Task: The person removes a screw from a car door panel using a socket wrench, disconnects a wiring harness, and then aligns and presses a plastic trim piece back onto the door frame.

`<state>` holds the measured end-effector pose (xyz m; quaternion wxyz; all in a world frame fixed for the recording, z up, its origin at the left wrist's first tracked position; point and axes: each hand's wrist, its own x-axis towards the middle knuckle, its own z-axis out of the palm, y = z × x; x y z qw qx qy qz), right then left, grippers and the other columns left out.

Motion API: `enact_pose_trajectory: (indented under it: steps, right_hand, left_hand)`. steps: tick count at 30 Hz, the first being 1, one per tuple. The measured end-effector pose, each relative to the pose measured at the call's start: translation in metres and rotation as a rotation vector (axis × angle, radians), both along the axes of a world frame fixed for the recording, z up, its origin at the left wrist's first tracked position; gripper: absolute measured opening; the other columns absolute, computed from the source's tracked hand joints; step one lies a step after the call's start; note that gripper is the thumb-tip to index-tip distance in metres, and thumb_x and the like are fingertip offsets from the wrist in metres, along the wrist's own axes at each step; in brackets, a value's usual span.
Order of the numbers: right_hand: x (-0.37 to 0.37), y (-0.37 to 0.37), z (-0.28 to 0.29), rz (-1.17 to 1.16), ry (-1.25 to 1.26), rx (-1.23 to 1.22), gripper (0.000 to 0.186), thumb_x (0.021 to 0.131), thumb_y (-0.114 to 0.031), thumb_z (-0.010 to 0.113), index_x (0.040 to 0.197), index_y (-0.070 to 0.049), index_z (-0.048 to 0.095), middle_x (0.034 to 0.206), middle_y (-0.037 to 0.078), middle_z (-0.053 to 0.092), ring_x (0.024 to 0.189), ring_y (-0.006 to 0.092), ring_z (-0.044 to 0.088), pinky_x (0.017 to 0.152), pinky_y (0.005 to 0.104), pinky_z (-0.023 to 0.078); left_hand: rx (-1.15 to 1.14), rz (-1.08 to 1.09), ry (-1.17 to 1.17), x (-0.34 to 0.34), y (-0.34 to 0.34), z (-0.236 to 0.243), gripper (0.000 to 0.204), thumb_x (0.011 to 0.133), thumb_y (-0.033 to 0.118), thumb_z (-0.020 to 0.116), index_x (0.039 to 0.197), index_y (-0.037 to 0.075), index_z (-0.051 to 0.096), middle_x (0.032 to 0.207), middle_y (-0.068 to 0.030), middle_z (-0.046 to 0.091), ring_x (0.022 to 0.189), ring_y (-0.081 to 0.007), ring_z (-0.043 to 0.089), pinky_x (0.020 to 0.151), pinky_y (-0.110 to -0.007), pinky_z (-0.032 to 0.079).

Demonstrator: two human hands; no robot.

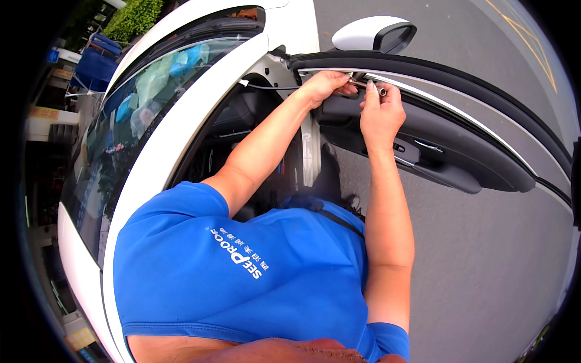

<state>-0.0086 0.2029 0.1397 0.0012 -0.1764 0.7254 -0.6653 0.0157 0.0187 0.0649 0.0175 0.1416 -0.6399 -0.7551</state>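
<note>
Both my hands are at the upper front corner of an open white car door [423,115] with a black inner panel. My left hand [328,86] has its fingers closed in a pinch around one end of a slim metal tool [363,83]. My right hand [382,112] grips the same tool by its other end, where a round, socket-like tip sticks out past the thumb. Just below the tool runs the door's window edge with a bright trim strip. A thin black cable [272,88] with a white end passes behind my left wrist.
A white side mirror [375,34] juts out beyond the door. To the left are the windshield [154,91], with plastic-wrapped things behind it, and the white roof pillar [175,115]. A door handle [428,146] sits on the inner panel. Grey pavement [484,254] lies beneath.
</note>
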Motion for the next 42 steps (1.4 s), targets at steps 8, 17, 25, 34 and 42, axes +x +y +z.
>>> enact_pose_trajectory:
  steps: [8,17,25,34,42]
  right_hand:
    - [-0.012,-0.017,-0.001,-0.156,0.252,0.157,0.017,0.095,-0.016,0.058,0.094,0.000,0.056,0.072,0.010,0.067,0.059,0.0179,0.066,0.059,0.0325,0.052]
    - [-0.053,0.014,-0.033,-0.027,-0.450,-0.135,0.021,0.098,-0.018,0.054,0.099,0.003,0.058,0.071,0.009,0.064,0.052,0.0146,0.060,0.041,0.0270,0.046]
    - [-0.103,0.032,-0.040,0.246,-1.048,-0.097,0.017,0.098,-0.014,0.054,0.090,0.000,0.058,0.072,0.007,0.061,0.055,0.0143,0.056,0.044,0.0239,0.045]
    - [-0.052,0.026,-0.029,0.067,-0.697,-0.208,0.020,0.097,-0.015,0.058,0.099,0.004,0.060,0.072,0.008,0.063,0.055,0.0130,0.059,0.045,0.0246,0.047]
    - [0.000,0.004,-0.001,-0.016,-0.262,-0.167,0.018,0.094,-0.014,0.063,0.099,0.003,0.063,0.072,0.006,0.064,0.056,0.0103,0.060,0.048,0.0256,0.048]
  left_hand:
    - [0.019,-0.035,0.064,0.004,0.001,0.004,0.034,0.097,0.033,0.058,0.110,0.004,0.068,0.102,-0.0042,0.070,0.095,-0.0115,0.062,0.085,-0.027,0.043]
    - [0.001,0.066,0.070,0.002,0.008,0.001,0.029,0.095,0.029,0.062,0.106,0.003,0.070,0.099,-0.0054,0.071,0.091,-0.0123,0.063,0.082,-0.027,0.046]
    - [-0.075,0.039,-0.084,-0.004,0.008,0.009,0.031,0.094,0.029,0.064,0.103,0.000,0.070,0.097,-0.0082,0.072,0.089,-0.0135,0.063,0.080,-0.026,0.047]
    - [-0.061,0.028,-0.019,0.000,0.005,-0.001,0.034,0.097,0.031,0.059,0.103,-0.001,0.069,0.098,-0.0098,0.071,0.090,-0.0152,0.062,0.088,-0.030,0.048]
    - [-0.025,0.007,0.024,0.002,0.003,-0.001,0.033,0.097,0.034,0.058,0.104,0.004,0.069,0.099,-0.0060,0.071,0.091,-0.0131,0.062,0.086,-0.030,0.046]
